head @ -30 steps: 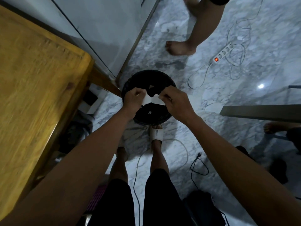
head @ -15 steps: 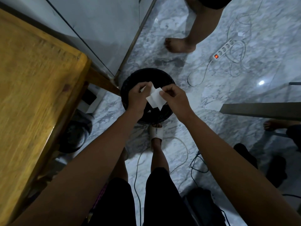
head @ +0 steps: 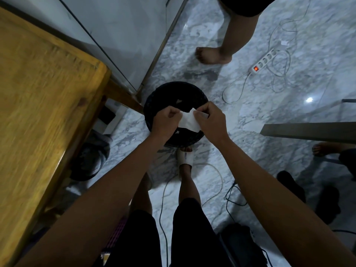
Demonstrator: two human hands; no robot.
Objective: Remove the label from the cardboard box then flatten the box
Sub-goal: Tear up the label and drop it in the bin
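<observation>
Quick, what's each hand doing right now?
Left hand: closed, pinching the left edge of the white paper label over the black bin.
Right hand: closed, pinching the label's right edge.

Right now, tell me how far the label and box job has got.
Done: the label looks to be off the box; it is a loose white piece, with white scraps already in the black bin below. In hand: the left hand and right hand pinch it over the bin, seemingly tearing it. Left: flattening the box, which is not in view, so its state cannot be told.
</observation>
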